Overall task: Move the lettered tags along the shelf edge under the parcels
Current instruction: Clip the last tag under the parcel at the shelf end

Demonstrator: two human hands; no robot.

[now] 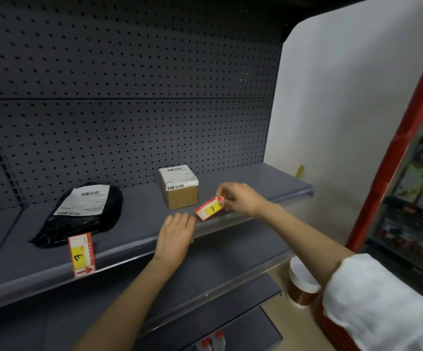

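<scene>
A grey shelf (134, 219) backed by dark pegboard (129, 72) runs across the frame, sloping up toward the right. At lower left, a red-and-yellow tag marked E (81, 254) stands upright on the shelf's front edge (40, 282), a red arrow at its foot. Just behind it, left of centre, a black plastic mailer (83, 219) with a white shipping label lies flat on the shelf. Near the middle of the frame, a small cardboard box (180, 191) with a white label over its top sits farther back.

The left hand (176, 234) rests palm down on the front edge at centre frame, below the box, fingers spread flat, its grip released and empty. Just to its right, the tag marked F (210, 208) tilts at an angle above the shelf edge, in front of the box's lower right corner. The right hand (238, 198), right of centre, has its grip closed on the tag's upper right end, pinched between thumb and fingertips; a white sleeve (382, 305) fills the lower right corner.

Below, a second shelf (230, 269) crosses the lower half of the frame. A white-lidded brown jar (302, 285) stands beside the sleeve, and a red-framed cabinet (405, 138) lines the right edge.
</scene>
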